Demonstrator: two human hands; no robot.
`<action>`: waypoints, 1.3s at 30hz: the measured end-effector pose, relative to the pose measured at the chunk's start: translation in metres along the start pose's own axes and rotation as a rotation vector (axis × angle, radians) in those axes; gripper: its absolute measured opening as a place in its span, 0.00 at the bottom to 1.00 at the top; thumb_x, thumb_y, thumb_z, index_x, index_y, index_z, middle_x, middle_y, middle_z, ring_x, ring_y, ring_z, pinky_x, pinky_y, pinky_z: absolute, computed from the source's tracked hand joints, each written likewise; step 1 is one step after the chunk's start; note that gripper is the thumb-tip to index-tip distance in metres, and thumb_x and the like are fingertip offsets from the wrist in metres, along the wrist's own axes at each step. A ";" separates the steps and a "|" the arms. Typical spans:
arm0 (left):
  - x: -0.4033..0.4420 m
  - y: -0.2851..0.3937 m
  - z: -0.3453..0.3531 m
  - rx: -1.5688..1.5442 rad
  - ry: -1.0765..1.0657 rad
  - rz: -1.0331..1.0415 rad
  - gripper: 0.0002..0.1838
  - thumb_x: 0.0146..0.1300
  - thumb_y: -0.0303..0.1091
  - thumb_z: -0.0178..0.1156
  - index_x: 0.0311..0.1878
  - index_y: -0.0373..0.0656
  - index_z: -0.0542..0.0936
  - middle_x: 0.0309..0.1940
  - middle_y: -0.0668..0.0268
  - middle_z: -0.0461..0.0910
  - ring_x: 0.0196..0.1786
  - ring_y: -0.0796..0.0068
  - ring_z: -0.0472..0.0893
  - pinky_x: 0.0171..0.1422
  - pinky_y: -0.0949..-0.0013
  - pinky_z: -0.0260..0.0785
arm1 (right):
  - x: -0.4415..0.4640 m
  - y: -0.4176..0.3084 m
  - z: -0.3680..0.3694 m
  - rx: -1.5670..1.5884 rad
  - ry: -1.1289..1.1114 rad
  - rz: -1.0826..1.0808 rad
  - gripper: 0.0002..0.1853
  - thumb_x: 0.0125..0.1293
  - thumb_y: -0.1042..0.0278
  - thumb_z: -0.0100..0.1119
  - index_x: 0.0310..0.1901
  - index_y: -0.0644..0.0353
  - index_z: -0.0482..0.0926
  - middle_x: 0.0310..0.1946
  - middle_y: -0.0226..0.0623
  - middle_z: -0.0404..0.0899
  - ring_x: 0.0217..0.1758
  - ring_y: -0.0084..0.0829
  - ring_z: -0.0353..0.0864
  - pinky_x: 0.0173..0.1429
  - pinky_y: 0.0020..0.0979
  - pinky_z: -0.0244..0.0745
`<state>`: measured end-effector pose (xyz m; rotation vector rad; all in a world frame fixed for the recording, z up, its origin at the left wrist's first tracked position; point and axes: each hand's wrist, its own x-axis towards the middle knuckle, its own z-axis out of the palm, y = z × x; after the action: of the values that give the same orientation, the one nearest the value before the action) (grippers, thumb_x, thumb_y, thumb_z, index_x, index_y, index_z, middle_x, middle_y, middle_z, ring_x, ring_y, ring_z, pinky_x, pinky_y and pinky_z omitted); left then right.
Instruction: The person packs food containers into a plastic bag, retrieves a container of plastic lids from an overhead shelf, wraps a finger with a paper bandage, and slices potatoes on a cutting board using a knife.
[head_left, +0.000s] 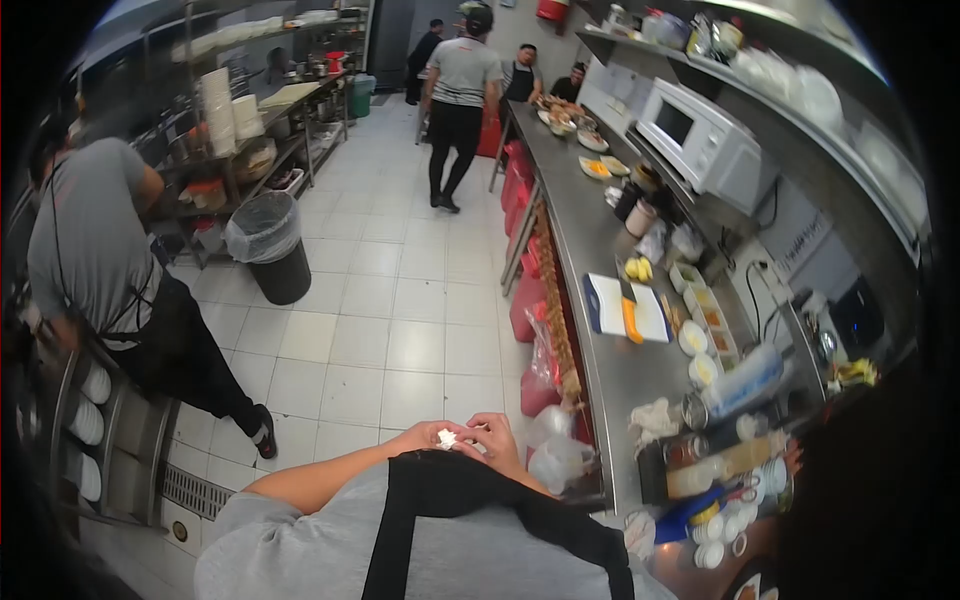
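Close in front of my apron [440,495], both hands meet at waist height. My left hand [418,438] is closed around a small white crumpled piece [446,438], perhaps paper or cloth; its exact kind does not show. The fingers of my right hand [492,438] are bent in and touch the same white piece from the other side. To the right on the steel counter [590,380] lies a white cutting board [648,312], with an orange-handled knife [631,318] across it. Yellow pieces [638,269] sit just beyond the board.
A lined trash bin [270,245] stands on the tiled floor at left. One person [110,240] bends over the left-hand station; another [462,110] is in the aisle. Red bags [527,300] hang beneath the counter. A microwave [695,135] sits above, with bottles and sauce trays [708,310] below.
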<state>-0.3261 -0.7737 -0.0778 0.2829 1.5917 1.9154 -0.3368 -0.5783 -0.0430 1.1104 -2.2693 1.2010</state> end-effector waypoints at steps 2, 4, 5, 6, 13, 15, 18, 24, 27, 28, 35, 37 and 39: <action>-0.017 -0.001 -0.023 -0.086 0.018 0.030 0.23 0.55 0.26 0.65 0.55 0.42 0.72 0.45 0.67 0.77 0.48 0.81 0.75 0.52 0.75 0.66 | 0.014 -0.002 0.029 -0.004 0.009 -0.014 0.10 0.46 0.71 0.71 0.32 0.54 0.80 0.37 0.34 0.72 0.41 0.33 0.71 0.41 0.30 0.69; -0.031 -0.001 -0.046 -0.040 0.084 0.057 0.23 0.55 0.27 0.65 0.55 0.42 0.72 0.45 0.67 0.77 0.47 0.81 0.75 0.51 0.75 0.67 | 0.029 -0.005 0.056 0.044 0.000 0.012 0.10 0.46 0.71 0.70 0.32 0.54 0.80 0.36 0.33 0.72 0.40 0.35 0.71 0.42 0.32 0.70; -0.038 -0.003 -0.056 -0.018 0.114 0.061 0.23 0.55 0.27 0.65 0.55 0.42 0.72 0.44 0.68 0.77 0.47 0.81 0.75 0.50 0.75 0.67 | 0.035 -0.008 0.069 0.069 -0.001 0.035 0.10 0.46 0.70 0.70 0.32 0.54 0.80 0.36 0.33 0.72 0.40 0.36 0.71 0.42 0.33 0.70; -0.044 -0.003 -0.063 -0.012 0.125 0.113 0.22 0.55 0.27 0.65 0.54 0.43 0.72 0.43 0.68 0.77 0.46 0.82 0.75 0.48 0.76 0.67 | 0.042 -0.012 0.080 0.077 -0.013 0.015 0.10 0.46 0.71 0.69 0.32 0.54 0.80 0.37 0.34 0.72 0.40 0.35 0.71 0.41 0.32 0.70; -0.091 0.034 -0.096 -0.127 0.066 0.122 0.17 0.61 0.24 0.58 0.54 0.39 0.70 0.41 0.68 0.76 0.44 0.82 0.76 0.48 0.76 0.69 | 0.081 -0.035 0.114 0.165 -0.028 0.011 0.08 0.50 0.74 0.67 0.32 0.57 0.79 0.37 0.37 0.73 0.36 0.32 0.74 0.36 0.28 0.73; -0.104 0.037 -0.099 -0.147 0.062 0.110 0.18 0.64 0.27 0.56 0.56 0.38 0.69 0.44 0.67 0.76 0.47 0.81 0.76 0.50 0.77 0.69 | 0.086 -0.042 0.117 0.271 -0.044 0.077 0.08 0.51 0.75 0.66 0.33 0.59 0.79 0.37 0.38 0.74 0.36 0.31 0.75 0.37 0.26 0.74; -0.105 0.036 -0.105 -0.120 0.109 0.215 0.19 0.65 0.32 0.55 0.58 0.38 0.69 0.48 0.65 0.76 0.51 0.80 0.74 0.55 0.76 0.67 | 0.087 -0.037 0.125 0.408 -0.103 0.148 0.08 0.53 0.74 0.66 0.36 0.60 0.80 0.37 0.37 0.78 0.35 0.28 0.79 0.36 0.25 0.76; -0.106 0.023 -0.110 0.000 0.117 0.045 0.19 0.67 0.38 0.54 0.57 0.38 0.71 0.49 0.65 0.76 0.51 0.80 0.74 0.55 0.76 0.66 | 0.075 -0.037 0.133 0.412 -0.168 0.228 0.08 0.54 0.75 0.65 0.37 0.60 0.80 0.35 0.37 0.79 0.35 0.26 0.79 0.37 0.24 0.77; -0.107 0.033 -0.107 0.058 0.109 -0.067 0.19 0.67 0.39 0.53 0.57 0.39 0.71 0.49 0.65 0.76 0.51 0.81 0.74 0.55 0.77 0.66 | 0.055 -0.032 0.140 0.417 -0.175 0.297 0.10 0.54 0.75 0.65 0.39 0.59 0.80 0.36 0.38 0.78 0.37 0.28 0.79 0.38 0.25 0.77; -0.103 0.017 -0.110 -0.033 0.084 -0.055 0.19 0.68 0.39 0.51 0.57 0.38 0.70 0.49 0.65 0.76 0.51 0.81 0.74 0.55 0.77 0.66 | 0.049 -0.032 0.143 0.418 -0.176 0.301 0.10 0.54 0.74 0.65 0.39 0.59 0.80 0.36 0.38 0.78 0.37 0.29 0.79 0.38 0.25 0.76; -0.111 0.032 -0.104 -0.637 0.175 -0.277 0.20 0.70 0.39 0.45 0.59 0.35 0.67 0.50 0.60 0.76 0.50 0.75 0.78 0.52 0.75 0.72 | 0.062 -0.046 0.139 0.308 -0.103 0.221 0.13 0.52 0.71 0.67 0.41 0.57 0.80 0.39 0.33 0.77 0.44 0.34 0.76 0.47 0.32 0.73; -0.108 0.036 -0.105 -0.602 0.161 -0.215 0.20 0.70 0.37 0.44 0.60 0.36 0.67 0.49 0.60 0.76 0.48 0.75 0.79 0.50 0.76 0.73 | 0.069 -0.046 0.135 0.123 -0.064 0.059 0.14 0.50 0.69 0.67 0.41 0.54 0.80 0.40 0.32 0.77 0.46 0.35 0.74 0.50 0.35 0.70; -0.110 0.029 -0.106 -0.647 0.114 -0.196 0.18 0.70 0.36 0.44 0.58 0.37 0.68 0.46 0.63 0.76 0.44 0.79 0.78 0.45 0.79 0.72 | 0.068 -0.047 0.135 -0.012 -0.047 -0.060 0.14 0.48 0.67 0.67 0.40 0.52 0.81 0.41 0.30 0.76 0.47 0.35 0.73 0.51 0.37 0.68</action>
<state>-0.3063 -0.9260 -0.0522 -0.2488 0.9410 2.1893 -0.3356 -0.7357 -0.0550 1.2054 -2.2575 1.1479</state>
